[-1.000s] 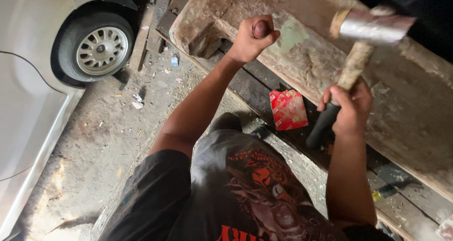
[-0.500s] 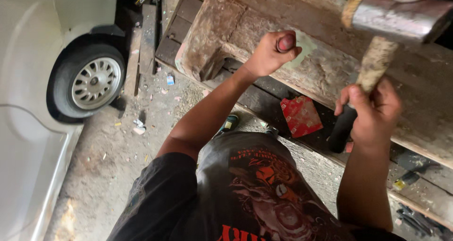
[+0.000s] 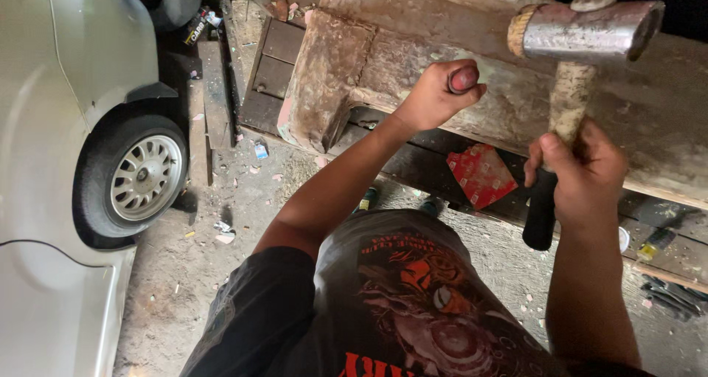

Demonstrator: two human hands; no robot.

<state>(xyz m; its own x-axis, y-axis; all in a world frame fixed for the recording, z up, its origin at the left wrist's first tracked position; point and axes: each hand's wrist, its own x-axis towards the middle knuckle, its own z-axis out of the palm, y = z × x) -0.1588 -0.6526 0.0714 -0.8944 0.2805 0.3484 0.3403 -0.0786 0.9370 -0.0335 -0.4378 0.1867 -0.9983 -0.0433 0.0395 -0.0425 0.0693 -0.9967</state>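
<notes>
My right hand [image 3: 582, 174] grips the wooden handle of a heavy steel hammer [image 3: 590, 30], whose head is raised at the top right above a rusty metal panel [image 3: 413, 52]. The handle's black end sticks out below my fist. My left hand [image 3: 435, 97] is closed around a round-headed chisel [image 3: 464, 77], pressing it against the rusty panel's face. The hammer head hangs to the right of the chisel, apart from it. My dark printed shirt fills the bottom of the view.
A white car [image 3: 51, 126] with its wheel [image 3: 140, 178] stands at the left. Dark wooden planks [image 3: 273, 67] lie on the dirt floor beside it. A red packet [image 3: 483, 174] rests on a beam under the panel. Small tools [image 3: 667, 288] lie at the lower right.
The view has shifted so the car wheel sits lower and nearer. The hammer head has moved left and lower, closer to the chisel. My left hand keeps holding the chisel on the panel.
</notes>
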